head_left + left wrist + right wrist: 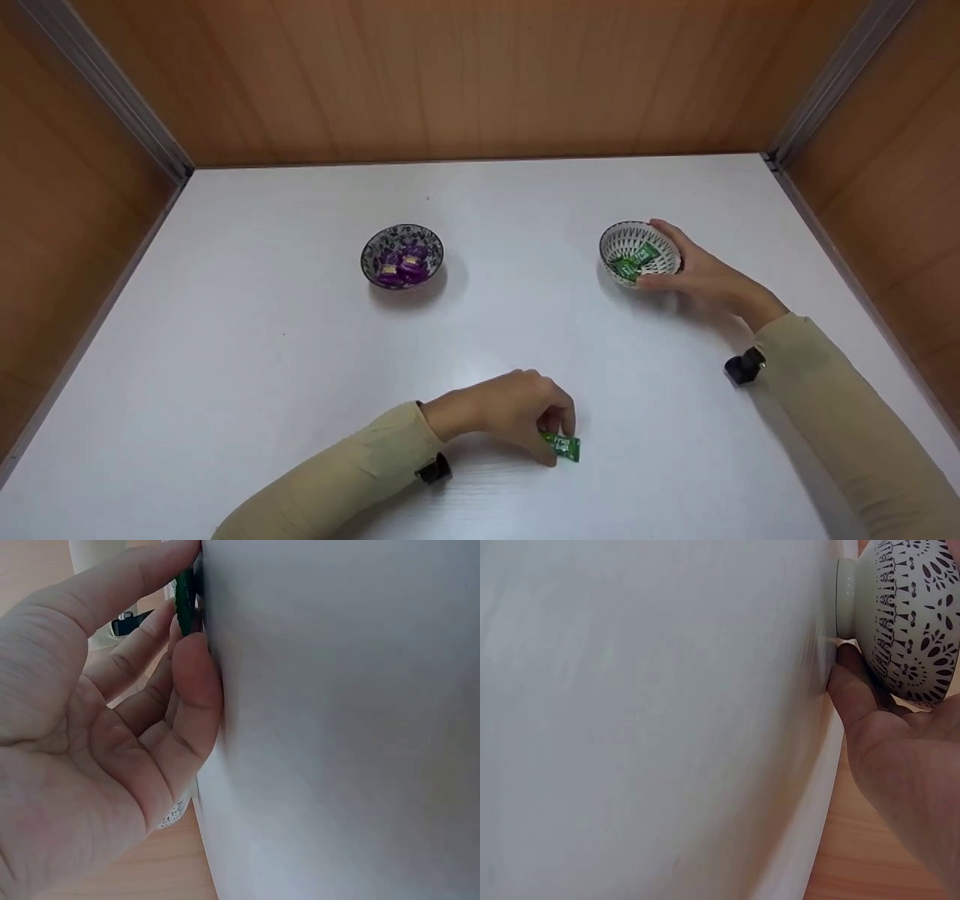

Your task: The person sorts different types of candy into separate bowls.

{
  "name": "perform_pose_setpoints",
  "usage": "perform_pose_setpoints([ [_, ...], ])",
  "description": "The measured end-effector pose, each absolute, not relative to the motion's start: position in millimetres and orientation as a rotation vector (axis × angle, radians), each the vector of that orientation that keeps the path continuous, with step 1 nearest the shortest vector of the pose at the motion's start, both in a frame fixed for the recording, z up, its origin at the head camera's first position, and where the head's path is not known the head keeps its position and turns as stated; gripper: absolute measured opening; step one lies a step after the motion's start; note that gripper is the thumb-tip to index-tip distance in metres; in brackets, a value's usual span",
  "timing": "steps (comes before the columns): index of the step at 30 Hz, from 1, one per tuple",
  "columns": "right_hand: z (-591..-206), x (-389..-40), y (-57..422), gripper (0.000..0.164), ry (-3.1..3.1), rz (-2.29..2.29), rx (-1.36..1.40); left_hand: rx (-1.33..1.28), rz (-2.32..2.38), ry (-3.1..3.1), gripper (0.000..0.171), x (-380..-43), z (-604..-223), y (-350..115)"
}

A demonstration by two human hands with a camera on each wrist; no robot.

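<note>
My left hand (517,409) is low on the white table, its thumb and fingers pinching a green-wrapped candy (568,448). In the left wrist view the same candy (184,607) appears edge-on between the fingers, close to the tabletop. Farther off to the right, my right hand (705,271) holds a small white patterned bowl (611,244) from its right side, with the thumb near the front rim. Several green candies (634,261) lie inside it. The right wrist view shows fingers under the curved side of this bowl (911,622), which stands on its foot ring.
A dark-patterned bowl (370,250) with several purple-wrapped candies (405,266) stands left of centre on the white table (247,360). Wooden panels (480,82) enclose the back and both sides. Black wrist devices (433,470) stick out beneath the sleeves.
</note>
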State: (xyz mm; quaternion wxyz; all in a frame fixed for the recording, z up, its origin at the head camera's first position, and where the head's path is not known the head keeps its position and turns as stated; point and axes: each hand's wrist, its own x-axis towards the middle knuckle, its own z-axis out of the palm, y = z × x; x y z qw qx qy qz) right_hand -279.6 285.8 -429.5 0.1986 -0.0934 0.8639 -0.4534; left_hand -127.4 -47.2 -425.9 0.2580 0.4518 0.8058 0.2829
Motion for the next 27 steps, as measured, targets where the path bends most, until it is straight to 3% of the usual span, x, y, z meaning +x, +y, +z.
perform_pose_setpoints([
  [27,-431,-281,288,0.112,2.41,-1.271,-0.266,1.191,0.928,2.212,0.029,-148,-406,-46],
])
